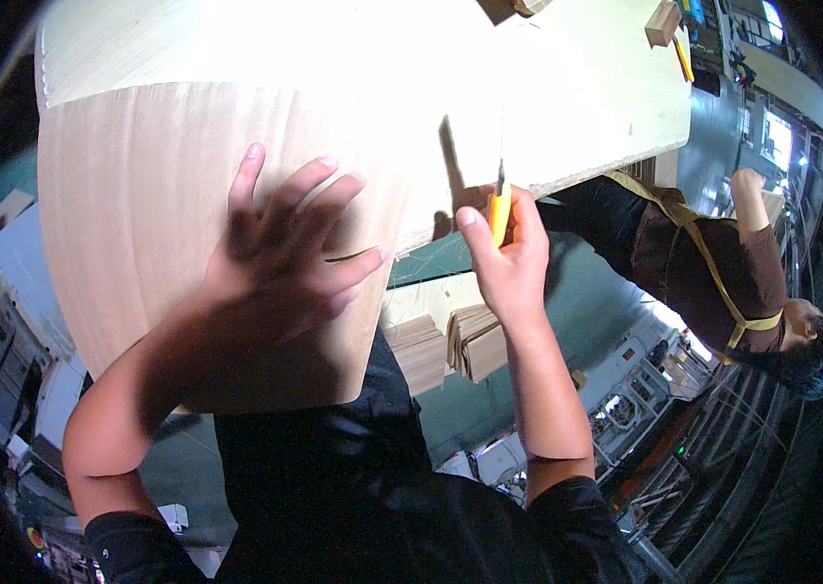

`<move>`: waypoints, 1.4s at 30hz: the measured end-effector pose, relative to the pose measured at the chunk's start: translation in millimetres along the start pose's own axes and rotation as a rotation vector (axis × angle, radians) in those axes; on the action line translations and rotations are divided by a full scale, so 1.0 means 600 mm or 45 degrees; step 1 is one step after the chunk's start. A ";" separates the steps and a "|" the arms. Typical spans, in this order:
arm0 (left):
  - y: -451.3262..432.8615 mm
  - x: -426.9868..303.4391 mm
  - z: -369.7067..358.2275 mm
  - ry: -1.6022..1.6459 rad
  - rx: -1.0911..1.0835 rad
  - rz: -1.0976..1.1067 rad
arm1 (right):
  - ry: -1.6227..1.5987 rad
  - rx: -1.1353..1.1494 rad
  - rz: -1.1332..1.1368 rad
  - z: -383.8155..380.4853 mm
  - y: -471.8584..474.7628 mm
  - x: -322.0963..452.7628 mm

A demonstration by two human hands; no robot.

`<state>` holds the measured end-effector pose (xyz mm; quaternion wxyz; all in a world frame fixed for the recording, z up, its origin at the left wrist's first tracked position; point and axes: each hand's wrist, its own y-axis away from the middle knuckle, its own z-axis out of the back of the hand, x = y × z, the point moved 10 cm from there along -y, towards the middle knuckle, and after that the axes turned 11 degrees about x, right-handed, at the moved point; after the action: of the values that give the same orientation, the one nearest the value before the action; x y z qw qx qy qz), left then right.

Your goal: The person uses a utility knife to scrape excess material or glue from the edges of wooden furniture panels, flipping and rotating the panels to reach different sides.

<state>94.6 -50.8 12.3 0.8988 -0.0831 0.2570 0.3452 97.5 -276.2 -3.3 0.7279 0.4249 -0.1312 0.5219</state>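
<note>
A broad sheet of wood veneer [127,219] with vertical grain lies before me, its rounded near end reaching toward my waist. My left hand [295,233] is spread over this sheet, palm down and fingers apart, the thumb near its right edge; firm contact cannot be told. In my right hand [514,270] is a yellow utility knife [500,212], gripped by the handle, its thin blade pointing away from me. The knife is beside the rough edge of a pale, strongly lit board [601,109]. Glare hides much of the surface between the sheet and the board.
Below the board's edge sit stacked wood veneer pieces [477,339]. A wood block [663,25] and a yellow-handled tool [683,58] rest at the board's far right corner. Another person [711,263] in an apron stands at the right. Machinery [623,409] lines the background.
</note>
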 end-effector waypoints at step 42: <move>0.207 -0.040 -0.069 -0.020 0.406 0.009 | -0.186 0.157 -0.054 -0.122 0.083 -0.021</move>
<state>-19.8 14.8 -7.4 0.9014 0.0644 0.3017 0.3038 30.4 -224.5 -31.7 0.6997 0.5086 -0.1425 0.4810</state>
